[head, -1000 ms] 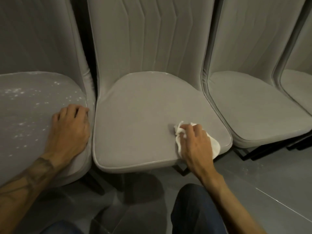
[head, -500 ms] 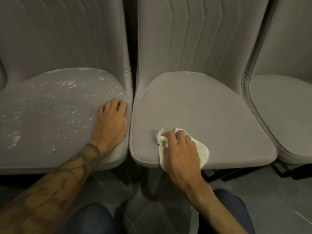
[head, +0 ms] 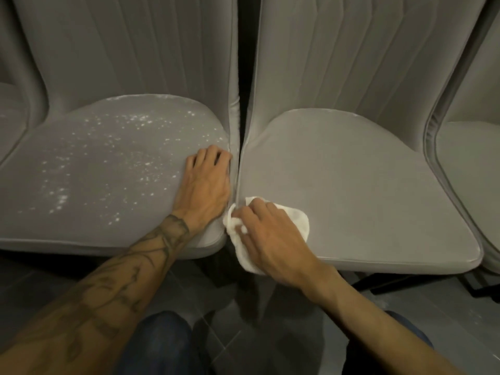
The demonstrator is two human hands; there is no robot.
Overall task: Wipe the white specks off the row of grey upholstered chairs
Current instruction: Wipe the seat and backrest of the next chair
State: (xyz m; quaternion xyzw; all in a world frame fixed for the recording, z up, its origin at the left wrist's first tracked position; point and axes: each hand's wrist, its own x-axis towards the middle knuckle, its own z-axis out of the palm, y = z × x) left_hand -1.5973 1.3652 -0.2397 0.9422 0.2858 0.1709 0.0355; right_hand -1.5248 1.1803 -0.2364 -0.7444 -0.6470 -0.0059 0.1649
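Observation:
Two grey upholstered chairs stand side by side. The left chair seat (head: 89,190) is scattered with white specks (head: 130,147). The right chair seat (head: 365,190) looks free of specks. My left hand (head: 205,185) rests palm down on the right edge of the speckled seat, its fingertips bent at the gap between the chairs. My right hand (head: 273,239) grips a crumpled white cloth (head: 296,219) at the front left corner of the right seat. Part of the cloth hangs over the seat's front edge.
Another grey chair (head: 470,169) stands at the far right, and a sliver of one more chair (head: 10,115) shows at the far left. Dark tiled floor (head: 232,328) lies below, with my knees in dark trousers (head: 159,345) close to the seats.
My view has swung left, bringing the speckled seat into full view. My right hand slid the cloth leftward across the right seat to its front left corner. My left hand stayed put.

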